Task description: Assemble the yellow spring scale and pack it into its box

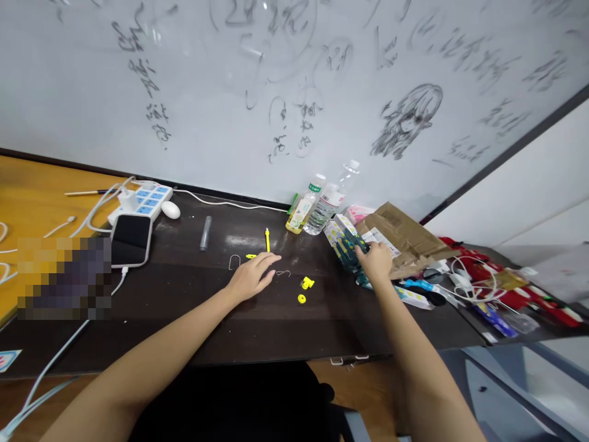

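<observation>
My left hand (252,276) lies palm down on the dark desk (207,307), fingers stretched toward a small wire hook (283,273). Beside it are another wire clip (234,261), a yellow pen-like piece (267,239) and small yellow parts (304,290). My right hand (375,261) reaches to the right and rests on a dark green patterned package (346,250), fingers curled over its edge. Whether it grips the package is not clear.
Two plastic bottles (317,205) stand by the whiteboard wall. A phone (130,239), a power strip (142,201) and a white mouse (170,210) sit at the left with white cables. A cardboard box (405,236) and red clutter (488,276) fill the right.
</observation>
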Tool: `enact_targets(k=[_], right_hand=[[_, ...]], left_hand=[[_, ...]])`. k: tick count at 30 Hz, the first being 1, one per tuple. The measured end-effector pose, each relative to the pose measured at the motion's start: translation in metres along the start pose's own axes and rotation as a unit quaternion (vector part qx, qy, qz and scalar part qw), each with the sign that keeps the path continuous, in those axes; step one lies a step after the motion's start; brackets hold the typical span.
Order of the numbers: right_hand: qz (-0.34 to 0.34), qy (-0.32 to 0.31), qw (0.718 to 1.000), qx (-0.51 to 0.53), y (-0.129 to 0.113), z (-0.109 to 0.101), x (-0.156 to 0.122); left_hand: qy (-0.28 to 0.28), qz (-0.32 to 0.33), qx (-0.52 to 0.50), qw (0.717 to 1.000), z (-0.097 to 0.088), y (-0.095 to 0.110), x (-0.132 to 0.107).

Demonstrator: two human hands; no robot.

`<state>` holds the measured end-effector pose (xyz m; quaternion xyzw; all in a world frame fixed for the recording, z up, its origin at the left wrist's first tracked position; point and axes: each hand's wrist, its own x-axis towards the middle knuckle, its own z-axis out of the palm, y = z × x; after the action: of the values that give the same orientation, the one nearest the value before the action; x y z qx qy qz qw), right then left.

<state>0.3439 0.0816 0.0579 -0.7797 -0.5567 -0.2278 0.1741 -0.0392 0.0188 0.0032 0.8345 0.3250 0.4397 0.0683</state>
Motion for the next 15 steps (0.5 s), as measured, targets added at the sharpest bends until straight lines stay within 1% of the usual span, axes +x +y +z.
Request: enact_targets(k=[3,6,9,12,15], right_hand=[[0.005,-0.031,0.999,-0.038,-0.014,0.006,0.012],[-0.004,-0.029,0.997,-0.07,-0.02,0.013,0.011],[-0.022,-0.027,0.996,-0.087,-0.019,0.017,0.007],[-0.031,-0.024,0.996,-0.083,-0.02,0.017,0.003],[-0.039,-0.016,0.998,-0.055,-0.028,0.009,0.002]], left_hand=[[-0.001,-0.021,0.021,1.0,-0.003,-0.006,-0.001],[-0.003,-0.033,0.03,0.999,-0.003,-0.01,-0.001],[-0.014,-0.028,0.027,0.999,-0.001,-0.01,-0.001],[-0.021,-0.021,0.018,0.999,0.003,-0.009,-0.001],[-0.033,-0.015,0.009,0.999,0.003,-0.009,-0.001]])
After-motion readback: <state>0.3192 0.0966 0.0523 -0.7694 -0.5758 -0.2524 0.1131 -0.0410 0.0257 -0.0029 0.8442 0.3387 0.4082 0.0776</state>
